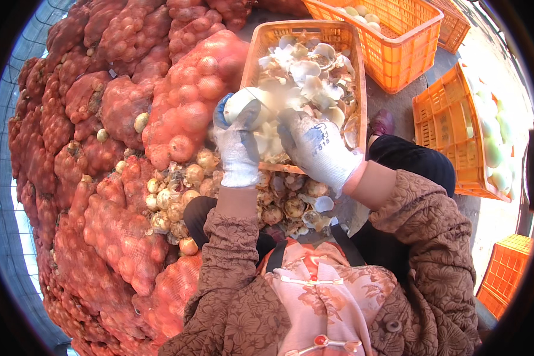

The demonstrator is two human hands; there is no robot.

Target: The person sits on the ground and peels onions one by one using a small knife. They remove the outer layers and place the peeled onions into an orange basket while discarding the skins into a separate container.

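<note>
In a white knit glove with a blue-grey coated palm, my left hand (240, 133) grips a pale peeled onion (244, 106) over the near left part of an orange plastic crate (361, 89). My right hand (313, 144), gloved alike, is just right of the onion with its fingers curled in; whether it holds something is blurred and hidden. White and brown onion peels (305, 71) fill much of the crate. Unpeeled yellow onions (271, 213) lie loose on the ground between the crate and my body.
Red mesh sacks of onions (124, 236) are piled along the left. A full sack (196, 98) leans beside the peel crate. An orange crate (396, 58) with a few pale onions stands at the upper right, and another crate (445, 133) heaped with peeled onions stands on the right.
</note>
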